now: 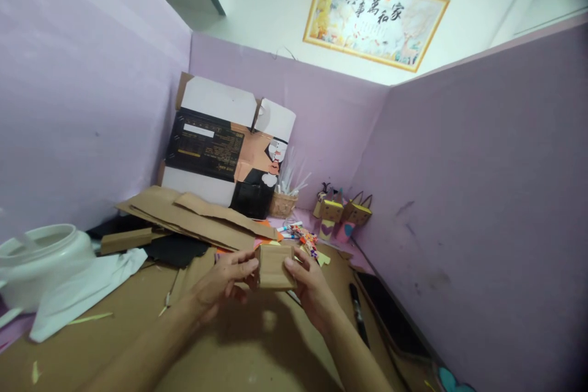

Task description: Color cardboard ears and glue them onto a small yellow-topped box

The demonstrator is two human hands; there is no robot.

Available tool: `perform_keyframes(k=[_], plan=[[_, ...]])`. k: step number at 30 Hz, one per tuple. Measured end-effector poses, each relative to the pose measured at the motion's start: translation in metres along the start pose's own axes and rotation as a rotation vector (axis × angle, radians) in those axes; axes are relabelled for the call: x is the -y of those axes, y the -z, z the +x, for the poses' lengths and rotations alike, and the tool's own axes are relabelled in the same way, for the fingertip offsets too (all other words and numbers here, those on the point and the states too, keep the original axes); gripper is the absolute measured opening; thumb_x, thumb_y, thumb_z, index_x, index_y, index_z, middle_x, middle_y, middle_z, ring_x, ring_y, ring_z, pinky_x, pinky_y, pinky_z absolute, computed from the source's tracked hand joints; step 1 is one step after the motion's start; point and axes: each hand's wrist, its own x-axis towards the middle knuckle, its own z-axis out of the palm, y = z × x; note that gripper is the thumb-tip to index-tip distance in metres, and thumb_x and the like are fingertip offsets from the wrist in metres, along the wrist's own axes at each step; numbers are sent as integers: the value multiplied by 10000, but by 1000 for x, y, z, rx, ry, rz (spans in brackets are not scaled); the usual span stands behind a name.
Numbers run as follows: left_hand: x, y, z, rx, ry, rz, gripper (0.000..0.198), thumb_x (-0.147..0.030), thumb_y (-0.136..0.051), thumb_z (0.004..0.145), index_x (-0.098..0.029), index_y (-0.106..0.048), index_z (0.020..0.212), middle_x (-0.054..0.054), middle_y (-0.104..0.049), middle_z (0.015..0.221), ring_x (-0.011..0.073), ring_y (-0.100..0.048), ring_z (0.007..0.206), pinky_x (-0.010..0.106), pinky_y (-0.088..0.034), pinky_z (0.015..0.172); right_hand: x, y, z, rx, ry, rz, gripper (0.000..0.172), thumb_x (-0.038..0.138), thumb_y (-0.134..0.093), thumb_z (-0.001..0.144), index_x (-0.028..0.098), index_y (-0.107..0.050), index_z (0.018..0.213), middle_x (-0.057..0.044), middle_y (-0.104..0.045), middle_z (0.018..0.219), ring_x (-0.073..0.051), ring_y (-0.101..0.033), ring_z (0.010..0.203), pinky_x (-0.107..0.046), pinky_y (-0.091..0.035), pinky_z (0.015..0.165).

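Item 1: cardboard piece [277,266], small, squarish, brown, qty 1. Was held up over the table [220,358], approx. ctr. of view, btwn. both hands. Left hand [235,274] was closed w/ thumb and fingers at its left edge; right hand [307,278] gripped the right edge, thumb on the near face.

Item 2: cardboard sheets [206,220], brown, stacked flat beyond the left hand; blk. sheet [177,250] lay partly under them.

Item 3: printed carton [206,144], opened flat, leaned vs. the purple back panel [321,104].

Item 4: woven basket [283,205] w/ clear sticks [294,177], upright, beside carton's lower rt. corner.

Item 5: cardboard figures [332,208], w/ yellow and pink parts, stood near the back rt. corner.

Item 6: wht. pot [50,266], far left; wht. cloth or paper [92,291] (couldn't tell which) lay against it.

Item 7: blk. pen-like tool [358,312], rt. of right hand, next to a dark flat slab [390,312].
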Motion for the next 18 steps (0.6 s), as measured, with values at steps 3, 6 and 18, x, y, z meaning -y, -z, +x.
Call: perform_keyframes(k=[3, 6, 18], plan=[[9, -4, 2, 36, 29, -37, 546, -389, -651, 686, -166, -534, 1170, 67, -601, 838, 135, -548, 634, 186, -401, 424, -10, 5, -7, -30, -6, 76, 553, 360, -773, 565, 191, -573, 1052, -62, -658, 945, -206, -637, 841, -302, -481, 744], [13, -5, 4, -7, 37, -17, 587, -347, -689, 651, -134, -529, 1175, 100, -609, 899, 163, -563, 716, 194, -426, 441, -12, 8, -7, -6, -11, 140, 540, 397, -773, 563, 182, -584, 1021, -70, -665, 925, -211, -627, 858, -302, -482, 744], [15, -7, 9, -149, 8, -198, 461, -271, -686, 667, -127, -587, 1094, 119, -657, 988, 214, -610, 853, 266, -497, 611, -14, 3, -13, -4, 204, -139, 569, 296, -746, 581, 217, -571, 1116, -75, -629, 1042, -223, -577, 929, -329, -473, 755]])
